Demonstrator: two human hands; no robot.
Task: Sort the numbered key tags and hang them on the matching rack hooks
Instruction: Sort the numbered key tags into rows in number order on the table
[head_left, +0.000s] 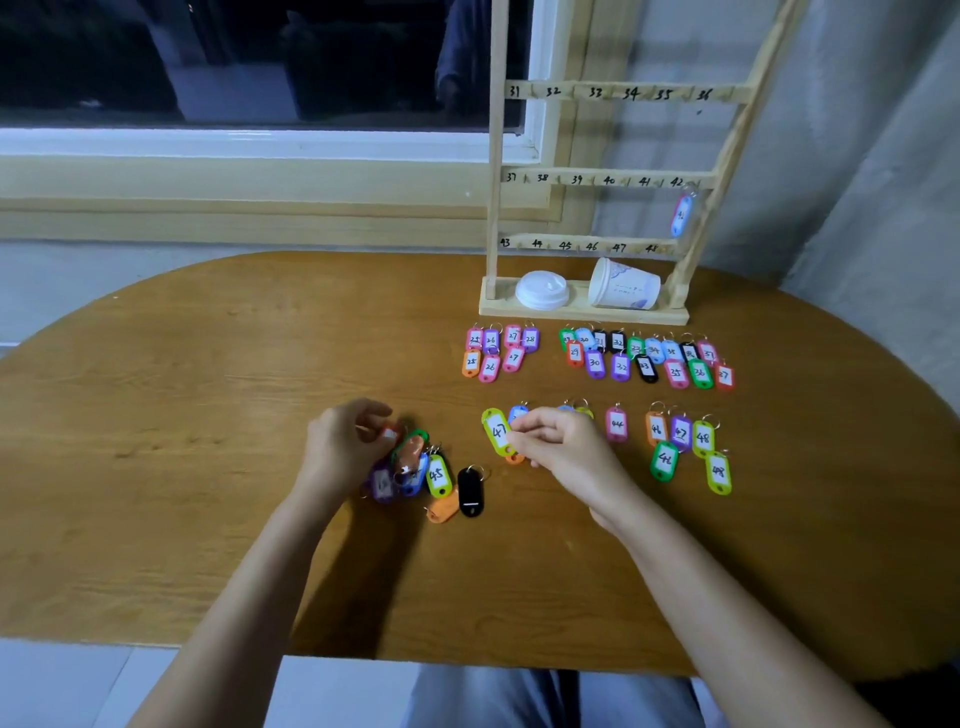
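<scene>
L hand (345, 441): curled, pinches orange tag (388, 432) over unsorted pile (415, 475)
Tag 47 (497, 431): yellow-green, at 9 o'clock of R hand (558, 441), long axis 11–5
R hand: nearer, pinches its rt edge
Purple 47 (680, 432): 3 o'clock of R hand, pink 44 (616, 424) between
Rack (496, 208): 1 o'clock, hook 47 (618, 248) bare

Open wood ran across the left half of the table (156, 415), from far edge to near edge, free for a hand. By the far right edge stood the rack (494, 208); a lid (542, 291) and a tipped cup (623, 286) filled its base, and one hung tag (681, 215) dangled from the middle rail's right end. Two rows of sorted tags (647, 368) crowded the wood before it, a bare strip between them. Mid-table, the left hand (343, 441), pinching an orange tag (388, 434) over a loose pile (436, 475), and the right hand (561, 447), pinching a yellow-green tag (497, 431), left a slim gap.
</scene>
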